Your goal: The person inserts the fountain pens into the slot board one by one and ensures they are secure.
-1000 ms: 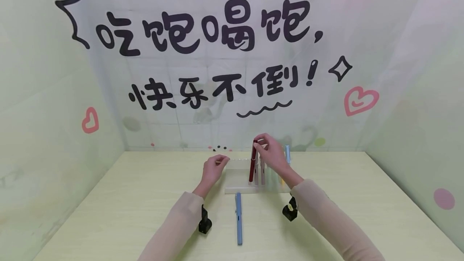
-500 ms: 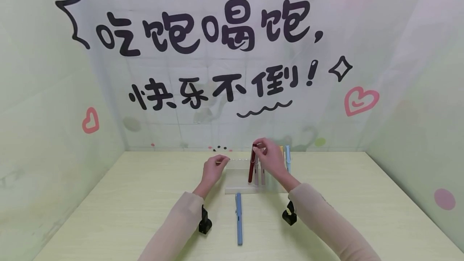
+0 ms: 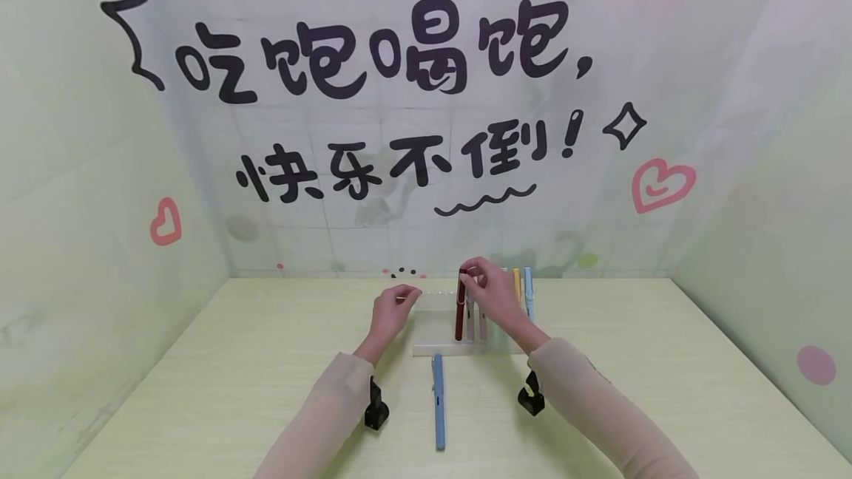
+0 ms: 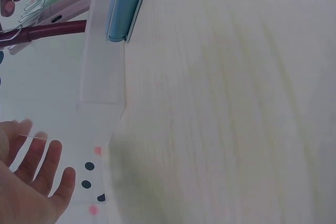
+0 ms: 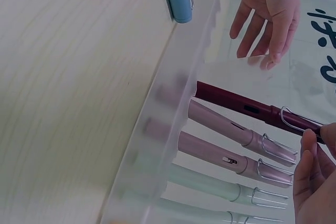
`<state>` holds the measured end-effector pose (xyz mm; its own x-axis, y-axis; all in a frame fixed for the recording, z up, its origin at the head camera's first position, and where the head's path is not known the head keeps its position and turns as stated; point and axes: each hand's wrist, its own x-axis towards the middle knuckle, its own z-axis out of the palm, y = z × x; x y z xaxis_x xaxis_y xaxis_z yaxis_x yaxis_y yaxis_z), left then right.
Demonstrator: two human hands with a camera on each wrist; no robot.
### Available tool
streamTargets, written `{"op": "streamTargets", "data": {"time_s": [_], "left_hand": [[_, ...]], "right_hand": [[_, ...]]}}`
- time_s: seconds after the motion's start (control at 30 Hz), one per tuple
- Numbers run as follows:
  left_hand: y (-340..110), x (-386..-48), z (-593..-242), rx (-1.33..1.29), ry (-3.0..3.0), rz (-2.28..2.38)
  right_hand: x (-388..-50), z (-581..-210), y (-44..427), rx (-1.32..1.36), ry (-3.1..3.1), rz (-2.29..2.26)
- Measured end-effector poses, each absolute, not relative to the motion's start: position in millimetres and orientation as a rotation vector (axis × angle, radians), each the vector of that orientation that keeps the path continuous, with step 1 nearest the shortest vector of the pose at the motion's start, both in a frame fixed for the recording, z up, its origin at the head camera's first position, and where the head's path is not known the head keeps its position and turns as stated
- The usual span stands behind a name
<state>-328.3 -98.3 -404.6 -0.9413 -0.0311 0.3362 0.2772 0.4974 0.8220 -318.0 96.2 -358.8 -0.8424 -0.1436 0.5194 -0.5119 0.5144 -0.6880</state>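
My right hand (image 3: pixel 494 293) pinches a dark red pen (image 3: pixel 459 322) near its clipped cap. The pen stands nearly upright, its lower end at the front ledge of a translucent pen stand (image 3: pixel 433 350). With thumb and fingertips, my left hand (image 3: pixel 393 310) pinches the stand's upper left corner; in the right wrist view its other fingers spread loosely. To the red pen's right, two pinkish-mauve pens (image 5: pixel 212 152) and pale green pens (image 5: pixel 207 181) stand in the rack. A yellow pen (image 3: pixel 516 283) and a light blue pen (image 3: pixel 529 290) are farther right, partly hidden by my right hand.
A blue pen (image 3: pixel 439 405) lies on the pale wooden table (image 3: pixel 233 390) in front of the stand, cap toward it. Behind the table rises a printed backdrop (image 3: pixel 373 242), with side walls left and right. A black wrist camera (image 3: pixel 376 409) hangs under each sleeve.
My right hand has moved slightly left and down, and the dark red pen has come lower and more upright at the stand. My left hand stays in place.
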Motion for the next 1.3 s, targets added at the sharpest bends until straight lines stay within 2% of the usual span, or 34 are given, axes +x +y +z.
{"op": "streamTargets", "data": {"time_s": [0.8, 1.3], "left_hand": [[-98.1, -327.5, -402.6, -0.203, -2.43, -1.438], [-97.8, -327.2, -404.1, -0.202, -2.443, -1.415]], "right_hand": [[-319.8, -356.0, 92.4, 0.55, -2.438, 1.249], [-324.5, -353.2, 88.5, 0.435, -2.56, 1.124]]}}
